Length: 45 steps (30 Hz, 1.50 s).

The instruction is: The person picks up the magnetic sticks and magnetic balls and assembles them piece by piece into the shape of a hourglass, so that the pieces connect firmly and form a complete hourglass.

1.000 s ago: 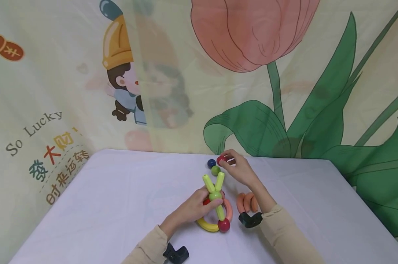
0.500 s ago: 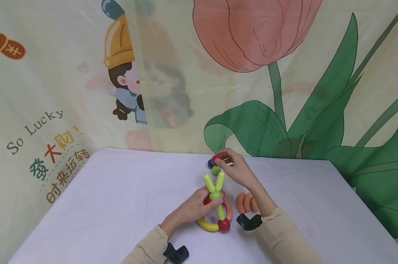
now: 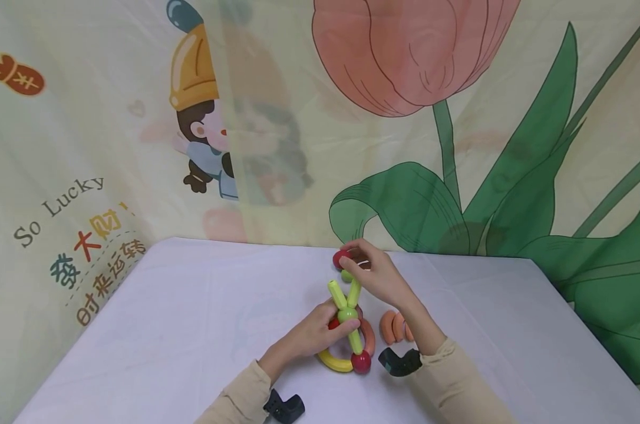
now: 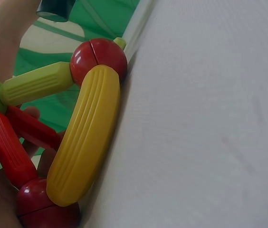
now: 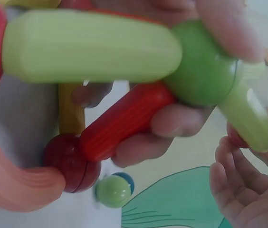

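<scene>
One red ball (image 3: 341,259) has moved left, pinched by the fingers of the right hand (image 3: 379,274). Fingers of the left hand (image 3: 314,331) hold the stick toy (image 3: 355,341) at its green ball (image 3: 346,314).

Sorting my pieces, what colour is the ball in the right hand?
Red; the ball shows best from the head.

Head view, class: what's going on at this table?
A person's left hand holds a frame of coloured rods and balls. The right hand pinches a red ball near the frame's two light-green rods; whether it touches them is unclear. A loose green ball and some curved orange rods lie on the white table.
</scene>
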{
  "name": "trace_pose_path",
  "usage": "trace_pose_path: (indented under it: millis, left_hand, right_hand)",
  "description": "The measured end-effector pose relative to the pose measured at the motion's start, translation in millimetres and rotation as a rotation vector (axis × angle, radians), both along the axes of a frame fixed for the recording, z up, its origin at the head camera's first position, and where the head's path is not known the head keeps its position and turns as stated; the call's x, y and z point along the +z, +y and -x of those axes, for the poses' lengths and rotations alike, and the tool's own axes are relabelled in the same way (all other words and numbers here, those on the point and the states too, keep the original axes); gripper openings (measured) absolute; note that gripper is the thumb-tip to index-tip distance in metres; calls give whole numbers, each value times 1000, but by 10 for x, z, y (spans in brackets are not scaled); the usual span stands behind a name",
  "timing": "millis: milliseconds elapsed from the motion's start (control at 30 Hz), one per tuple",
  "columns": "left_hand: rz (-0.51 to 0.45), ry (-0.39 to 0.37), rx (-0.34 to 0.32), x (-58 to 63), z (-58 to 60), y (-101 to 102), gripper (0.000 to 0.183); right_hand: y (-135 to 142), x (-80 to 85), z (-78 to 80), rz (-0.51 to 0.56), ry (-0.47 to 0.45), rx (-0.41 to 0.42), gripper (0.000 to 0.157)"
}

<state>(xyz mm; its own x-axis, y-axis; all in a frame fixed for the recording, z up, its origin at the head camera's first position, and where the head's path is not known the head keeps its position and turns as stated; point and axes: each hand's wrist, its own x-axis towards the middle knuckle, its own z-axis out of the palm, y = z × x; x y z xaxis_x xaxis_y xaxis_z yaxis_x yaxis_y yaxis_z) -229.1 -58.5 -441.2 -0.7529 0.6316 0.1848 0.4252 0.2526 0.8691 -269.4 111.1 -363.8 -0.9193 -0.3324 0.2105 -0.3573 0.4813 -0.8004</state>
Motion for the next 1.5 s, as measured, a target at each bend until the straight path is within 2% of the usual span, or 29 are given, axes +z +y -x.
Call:
trace_pose_path:
  millis: [233,500,733,867,1133,1500]
  left_hand:
    - [10,-39,20,17,-23,5,32]
    - [0,-41,6,317,-176,-15,32]
    - [3,-31,4,12,-19,-5,34]
    - [1,-22,3,6,-20,-6,35]
    - [-8,-7,-5,6,-20,2,30]
    - [-16,-5,9,-7,-16,-6,34]
  right_hand:
    - [-41,43,-75,14,34,38,31]
    - [-84,75,-159,36,52,79,30]
    - [-184,360,-454,49,31,98,27]
    - [-193,333,-458,60,23,117,27]
    - [-153,46,-271,70,24,133,31]
    - [-153,43,-254,64,51,151,34]
